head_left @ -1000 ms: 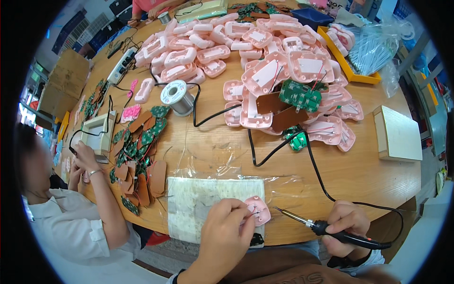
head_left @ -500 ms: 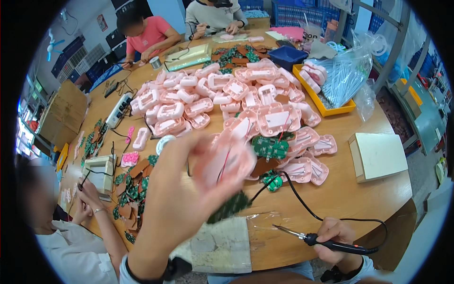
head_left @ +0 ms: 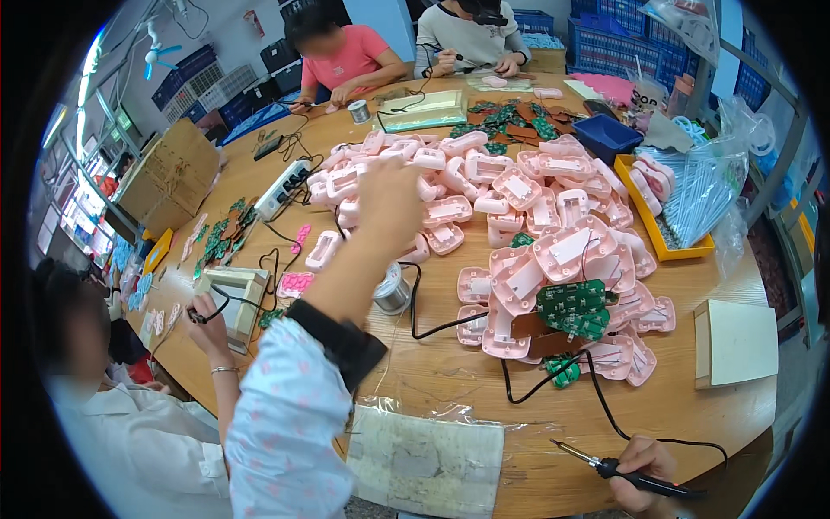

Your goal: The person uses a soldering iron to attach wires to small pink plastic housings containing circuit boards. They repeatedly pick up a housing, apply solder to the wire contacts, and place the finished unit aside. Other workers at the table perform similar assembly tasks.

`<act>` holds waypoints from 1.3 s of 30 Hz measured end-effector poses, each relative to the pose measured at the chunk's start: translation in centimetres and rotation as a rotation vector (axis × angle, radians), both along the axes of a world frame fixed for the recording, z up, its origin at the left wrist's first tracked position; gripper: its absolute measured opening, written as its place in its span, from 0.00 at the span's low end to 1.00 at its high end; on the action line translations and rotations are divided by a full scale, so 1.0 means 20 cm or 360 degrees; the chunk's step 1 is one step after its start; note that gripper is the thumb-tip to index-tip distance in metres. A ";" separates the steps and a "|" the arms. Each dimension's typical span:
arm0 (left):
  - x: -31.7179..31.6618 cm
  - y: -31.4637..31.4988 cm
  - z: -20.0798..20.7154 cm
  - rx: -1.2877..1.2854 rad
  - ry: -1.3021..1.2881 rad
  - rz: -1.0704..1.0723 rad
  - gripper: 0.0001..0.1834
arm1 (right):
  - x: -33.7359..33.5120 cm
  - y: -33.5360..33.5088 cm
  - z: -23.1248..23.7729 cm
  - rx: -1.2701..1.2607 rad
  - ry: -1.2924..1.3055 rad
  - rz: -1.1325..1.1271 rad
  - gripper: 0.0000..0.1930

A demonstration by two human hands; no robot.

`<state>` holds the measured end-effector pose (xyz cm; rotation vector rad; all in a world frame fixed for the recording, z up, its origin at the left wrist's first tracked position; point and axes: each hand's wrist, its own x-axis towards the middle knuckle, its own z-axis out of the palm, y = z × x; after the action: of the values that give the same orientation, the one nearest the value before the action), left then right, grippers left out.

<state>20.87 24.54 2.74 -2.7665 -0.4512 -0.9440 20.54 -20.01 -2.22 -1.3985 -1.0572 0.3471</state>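
Reaches with the left hand [head_left: 391, 189] far out over the heap of pink shells [head_left: 519, 189]. Cannot tell finger opening or any held item there, with fingertips lost against the heap. Grips the soldering iron [head_left: 608, 468] by its black handle in the right hand [head_left: 641, 471], with fingers closed around it and tip pointing left and away. Shows, just right of the left forearm, a solder spool [head_left: 392, 291], partly covered. Includes, beyond the right hand and to its left, a green circuit board [head_left: 572, 309] resting on open pink shells [head_left: 566, 253]. Includes a pale mat [head_left: 424, 458] left of the iron's tip, a cream box [head_left: 735, 343] beyond the right hand and to its right, and a yellow tray [head_left: 689, 252] farther off.
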 end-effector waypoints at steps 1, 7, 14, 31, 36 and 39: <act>-0.05 0.10 -0.05 0.0106 0.0277 0.0143 0.13 | 0.00 0.01 0.00 0.0000 -0.0010 0.0008 0.11; -0.18 0.38 -0.18 -0.0100 0.0619 -0.0051 0.15 | -0.01 0.04 -0.06 -0.0027 -0.0033 -0.0070 0.10; -0.45 0.03 0.06 -0.2622 -0.0160 -0.0627 0.18 | -0.01 0.01 -0.09 0.0006 -0.0038 -0.0158 0.13; -1.11 -1.31 -0.35 -0.4032 -0.0787 -0.0420 0.24 | -0.29 0.36 -0.02 -0.0207 -0.0601 0.0073 0.26; -1.32 -1.13 -0.26 -0.3400 0.0036 -0.0031 0.17 | -0.29 0.41 -0.03 -0.0221 -0.0491 0.0324 0.24; -1.38 -0.92 -0.17 -0.1574 -0.0040 0.0520 0.11 | -0.25 0.41 -0.03 -0.0388 -0.0656 0.0482 0.24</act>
<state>-6.71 6.20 -0.57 -3.2757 -1.7033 -0.7989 15.46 -11.78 -2.86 -1.5670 -1.6174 0.4286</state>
